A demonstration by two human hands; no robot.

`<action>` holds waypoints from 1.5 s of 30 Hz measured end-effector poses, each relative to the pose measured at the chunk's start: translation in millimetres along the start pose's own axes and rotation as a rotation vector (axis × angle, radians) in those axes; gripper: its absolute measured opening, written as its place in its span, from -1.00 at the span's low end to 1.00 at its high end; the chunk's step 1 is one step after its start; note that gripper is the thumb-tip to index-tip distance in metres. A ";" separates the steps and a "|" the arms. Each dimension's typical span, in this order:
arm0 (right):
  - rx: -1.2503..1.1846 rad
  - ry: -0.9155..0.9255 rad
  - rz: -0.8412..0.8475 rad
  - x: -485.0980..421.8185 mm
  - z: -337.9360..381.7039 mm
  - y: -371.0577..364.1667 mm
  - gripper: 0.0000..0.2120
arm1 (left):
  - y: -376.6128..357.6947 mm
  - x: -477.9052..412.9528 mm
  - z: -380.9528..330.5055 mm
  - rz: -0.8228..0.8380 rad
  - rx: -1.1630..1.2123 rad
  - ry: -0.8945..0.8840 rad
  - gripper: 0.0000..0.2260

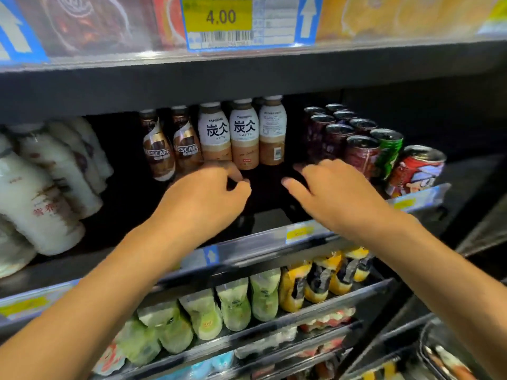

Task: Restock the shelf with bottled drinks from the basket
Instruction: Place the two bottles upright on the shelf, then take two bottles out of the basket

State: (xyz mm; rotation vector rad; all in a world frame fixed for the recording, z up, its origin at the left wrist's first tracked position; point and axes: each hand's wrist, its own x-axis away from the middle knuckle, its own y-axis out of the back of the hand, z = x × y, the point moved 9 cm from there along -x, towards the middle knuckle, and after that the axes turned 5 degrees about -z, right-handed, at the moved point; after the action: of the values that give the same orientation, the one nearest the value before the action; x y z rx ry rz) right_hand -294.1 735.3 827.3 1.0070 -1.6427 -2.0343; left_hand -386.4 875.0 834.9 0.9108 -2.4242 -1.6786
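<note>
Head view: left hand [203, 197] fingers loosely curled, empty; right hand [336, 194] fingers spread, empty; bare dark shelf [265, 200] centre frame, below rounded latte bottles [244, 135].

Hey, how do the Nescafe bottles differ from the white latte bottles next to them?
The Nescafe bottles wear brown and gold wraps with dark caps; the latte bottles are white over tan with pale caps. Nescafe bottles are waisted, latte bottles straighter-sided. Both groups stand side by side.
</note>
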 end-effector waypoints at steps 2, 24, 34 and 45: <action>0.070 -0.006 -0.022 28.1 -12.8 11.6 -0.55 | -6.1 17.5 -37.8 -0.024 -0.118 -0.159 -0.72; 0.376 -0.980 0.302 402.3 -425.5 -2.7 -0.57 | -361.0 207.8 -489.5 0.406 -0.151 -1.261 -0.80; 0.110 -1.152 0.548 493.0 -670.5 -110.5 -0.64 | -625.0 209.7 -637.8 0.820 -0.275 -1.148 -0.71; -0.240 -1.360 0.735 578.2 -829.2 -389.3 -0.71 | -962.9 204.9 -625.7 1.130 -0.390 -0.871 -0.79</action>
State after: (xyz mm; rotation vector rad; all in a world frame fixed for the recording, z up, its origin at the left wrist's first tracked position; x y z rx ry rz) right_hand -46.7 -120.6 211.1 -1.2158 -1.6948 -2.2386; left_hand 89.8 24.0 194.9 -1.2462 -1.9785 -1.9719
